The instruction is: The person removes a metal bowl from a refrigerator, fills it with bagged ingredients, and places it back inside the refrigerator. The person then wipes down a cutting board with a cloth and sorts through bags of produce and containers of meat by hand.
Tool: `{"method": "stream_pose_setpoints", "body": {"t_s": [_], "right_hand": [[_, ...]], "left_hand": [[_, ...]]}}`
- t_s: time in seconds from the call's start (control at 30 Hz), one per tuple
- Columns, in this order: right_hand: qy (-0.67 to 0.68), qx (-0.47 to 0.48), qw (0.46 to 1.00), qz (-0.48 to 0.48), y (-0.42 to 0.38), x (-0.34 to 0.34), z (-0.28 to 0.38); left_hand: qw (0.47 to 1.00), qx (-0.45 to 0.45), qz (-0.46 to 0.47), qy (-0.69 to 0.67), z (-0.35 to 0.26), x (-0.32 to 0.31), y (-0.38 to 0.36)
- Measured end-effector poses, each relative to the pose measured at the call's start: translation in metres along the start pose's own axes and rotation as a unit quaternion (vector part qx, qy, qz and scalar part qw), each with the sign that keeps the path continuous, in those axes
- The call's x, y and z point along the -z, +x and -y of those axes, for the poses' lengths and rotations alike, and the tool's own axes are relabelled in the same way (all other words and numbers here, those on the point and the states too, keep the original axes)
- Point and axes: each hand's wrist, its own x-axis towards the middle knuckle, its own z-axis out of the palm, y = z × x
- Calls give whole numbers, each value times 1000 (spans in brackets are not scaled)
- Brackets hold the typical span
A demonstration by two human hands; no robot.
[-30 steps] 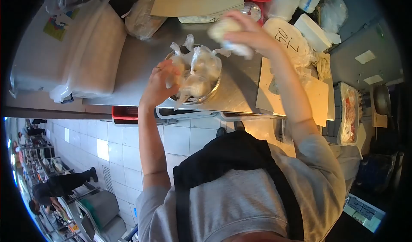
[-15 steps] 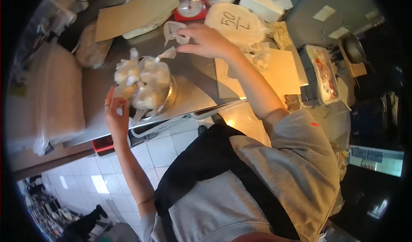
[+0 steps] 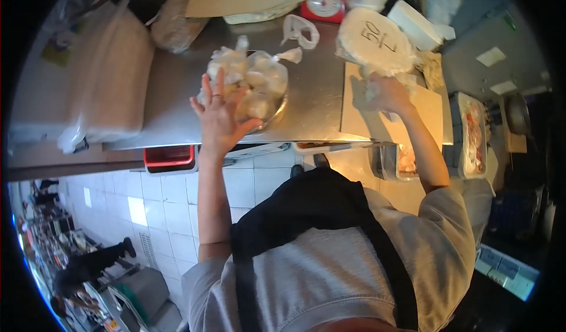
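A round metal bowl (image 3: pixel 282 107) on the steel counter holds several knotted clear plastic bags (image 3: pixel 259 76) with pale round contents. My left hand (image 3: pixel 221 117) is over the bowl's left side, fingers spread, touching or just above the bags. Farther right, my right hand (image 3: pixel 387 93) is over a tan board (image 3: pixel 356 117), its fingers curled round a clear plastic bag (image 3: pixel 372 87). Behind that hand lies a wrapped pale round bundle (image 3: pixel 377 40) marked "50". A crumpled white plastic loop (image 3: pixel 300 31) rests behind the bowl.
At the back stand a red dial scale (image 3: pixel 324 3) and a white box (image 3: pixel 414 24). Large wrapped stacks (image 3: pixel 112 73) fill the left side. A tray of reddish food (image 3: pixel 471 134) is at the right. A red bin (image 3: pixel 169 158) sits below the counter edge. A person (image 3: pixel 94 267) is far off.
My right hand has moved from near the white plastic loop to the board and closed on a bag there. My left hand has spread over the bowl. The view has shifted.
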Motion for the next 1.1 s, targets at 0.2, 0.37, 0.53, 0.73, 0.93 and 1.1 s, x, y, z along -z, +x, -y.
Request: {"method": "stream_pose_setpoints", "body": {"t_s": [0.2, 0.37, 0.53, 0.73, 0.93, 1.1], "right_hand": [[309, -64, 944, -96, 22, -29, -62], [717, -79, 691, -48, 22, -1, -47], [815, 10, 579, -34, 37, 30, -2], [870, 163, 457, -87, 50, 50, 117], [214, 396, 842, -296, 43, 4, 186], [252, 358, 859, -264, 21, 10, 155]], "left_hand": [[999, 0, 27, -21, -8, 10, -5], [999, 23, 37, 0, -9, 13, 4], [998, 24, 43, 31, -13, 14, 7], [995, 48, -83, 31, -16, -5, -14], [993, 44, -87, -67, -18, 2, -17], [995, -8, -95, 40, -29, -2, 4]]}}
